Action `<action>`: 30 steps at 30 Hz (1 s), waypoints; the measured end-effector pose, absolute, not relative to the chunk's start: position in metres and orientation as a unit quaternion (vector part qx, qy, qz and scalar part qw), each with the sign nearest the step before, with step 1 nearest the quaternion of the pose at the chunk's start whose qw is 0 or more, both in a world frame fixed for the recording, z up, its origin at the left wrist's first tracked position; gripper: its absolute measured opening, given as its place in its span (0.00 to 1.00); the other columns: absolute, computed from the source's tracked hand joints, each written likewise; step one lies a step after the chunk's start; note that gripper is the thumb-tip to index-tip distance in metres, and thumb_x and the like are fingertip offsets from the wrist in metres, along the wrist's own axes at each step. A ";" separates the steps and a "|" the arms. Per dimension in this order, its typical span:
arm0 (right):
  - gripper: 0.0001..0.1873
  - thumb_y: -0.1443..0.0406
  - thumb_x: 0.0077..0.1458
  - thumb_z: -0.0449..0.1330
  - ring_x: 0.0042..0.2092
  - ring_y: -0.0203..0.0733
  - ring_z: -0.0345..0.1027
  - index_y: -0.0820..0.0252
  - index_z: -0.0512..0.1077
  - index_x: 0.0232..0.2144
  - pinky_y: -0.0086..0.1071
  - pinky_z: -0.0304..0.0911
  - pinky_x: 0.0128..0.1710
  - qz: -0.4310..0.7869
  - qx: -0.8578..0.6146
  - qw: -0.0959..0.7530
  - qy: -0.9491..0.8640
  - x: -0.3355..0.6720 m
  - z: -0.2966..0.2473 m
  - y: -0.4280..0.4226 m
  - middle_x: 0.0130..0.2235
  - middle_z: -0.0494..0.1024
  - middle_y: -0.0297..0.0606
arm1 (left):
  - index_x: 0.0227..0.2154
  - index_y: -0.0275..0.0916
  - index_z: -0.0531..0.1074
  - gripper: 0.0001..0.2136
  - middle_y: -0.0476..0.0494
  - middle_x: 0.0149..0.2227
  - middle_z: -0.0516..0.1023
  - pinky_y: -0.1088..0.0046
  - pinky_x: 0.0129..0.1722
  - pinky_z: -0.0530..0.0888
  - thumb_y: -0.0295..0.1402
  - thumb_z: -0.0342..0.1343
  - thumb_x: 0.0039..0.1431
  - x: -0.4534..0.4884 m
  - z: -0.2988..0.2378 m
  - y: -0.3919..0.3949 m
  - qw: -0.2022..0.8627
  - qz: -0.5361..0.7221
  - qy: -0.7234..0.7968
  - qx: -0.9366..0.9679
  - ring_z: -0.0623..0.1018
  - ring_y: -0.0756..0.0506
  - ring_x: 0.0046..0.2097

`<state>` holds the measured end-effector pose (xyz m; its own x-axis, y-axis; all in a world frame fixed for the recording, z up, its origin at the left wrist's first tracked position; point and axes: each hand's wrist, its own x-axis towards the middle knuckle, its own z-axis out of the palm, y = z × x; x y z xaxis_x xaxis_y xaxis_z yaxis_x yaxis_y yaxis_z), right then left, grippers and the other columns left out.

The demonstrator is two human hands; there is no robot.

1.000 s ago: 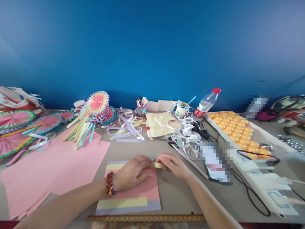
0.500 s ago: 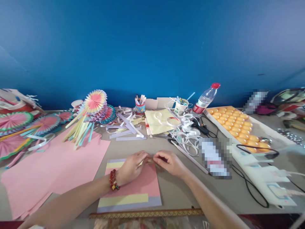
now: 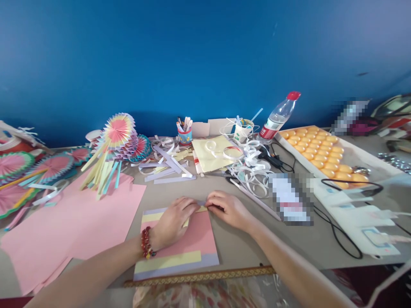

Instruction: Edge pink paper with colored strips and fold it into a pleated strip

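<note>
Lower middle of the frame: the striped paper sheet lies flat on the table, its far edge pinched by the left hand and the right hand, fingertips nearly meeting

Bright even daylight, soft shadows, wide-angle edge bending, pixelated patches, slight blur

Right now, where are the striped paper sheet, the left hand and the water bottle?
striped paper sheet (image 3: 201, 237): head view, on its pink middle band.
left hand (image 3: 173, 219): head view, on the back of the hand.
water bottle (image 3: 276, 116): head view, on the clear body above the label.
</note>
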<state>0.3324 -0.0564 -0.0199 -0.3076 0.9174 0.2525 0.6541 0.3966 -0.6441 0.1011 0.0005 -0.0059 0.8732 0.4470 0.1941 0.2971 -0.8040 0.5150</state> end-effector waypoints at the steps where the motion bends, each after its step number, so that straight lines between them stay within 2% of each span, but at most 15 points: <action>1: 0.08 0.70 0.61 0.56 0.42 0.41 0.71 0.55 0.74 0.37 0.30 0.63 0.40 0.215 -0.506 0.303 -0.778 0.332 -0.020 -0.056 0.40 0.76 0.38 | 0.48 0.37 0.69 0.16 0.39 0.46 0.72 0.61 0.50 0.70 0.20 0.43 0.62 0.100 -0.007 0.001 0.242 0.154 0.197 0.938 0.70 0.42 0.48; 11: 0.06 0.71 0.58 0.57 0.38 0.38 0.70 0.56 0.72 0.35 0.27 0.62 0.34 0.243 -0.533 0.312 -0.748 0.329 -0.020 -0.058 0.41 0.75 0.37 | 0.52 0.39 0.69 0.24 0.39 0.48 0.71 0.60 0.52 0.70 0.17 0.45 0.53 0.096 -0.011 0.006 0.234 0.130 0.181 0.946 0.70 0.41 0.50; 21: 0.08 0.72 0.59 0.56 0.41 0.40 0.70 0.55 0.71 0.36 0.28 0.63 0.35 0.247 -0.544 0.320 -0.735 0.327 -0.018 -0.059 0.41 0.75 0.38 | 0.55 0.41 0.67 0.28 0.40 0.50 0.70 0.59 0.52 0.70 0.15 0.45 0.52 0.094 -0.016 0.008 0.223 0.112 0.177 0.952 0.69 0.41 0.51; 25: 0.06 0.71 0.57 0.58 0.38 0.39 0.69 0.56 0.70 0.35 0.28 0.63 0.36 0.241 -0.563 0.322 -0.722 0.323 -0.019 -0.059 0.40 0.74 0.37 | 0.56 0.41 0.66 0.29 0.40 0.50 0.70 0.59 0.52 0.71 0.14 0.46 0.51 0.093 -0.018 0.008 0.208 0.103 0.182 0.956 0.69 0.41 0.52; 30: 0.08 0.73 0.54 0.60 0.38 0.39 0.68 0.56 0.70 0.36 0.28 0.63 0.37 0.232 -0.571 0.307 -0.725 0.321 -0.021 -0.060 0.40 0.73 0.37 | 0.55 0.39 0.67 0.29 0.39 0.51 0.70 0.59 0.53 0.71 0.13 0.45 0.50 0.092 -0.018 0.008 0.202 0.107 0.180 0.957 0.69 0.40 0.52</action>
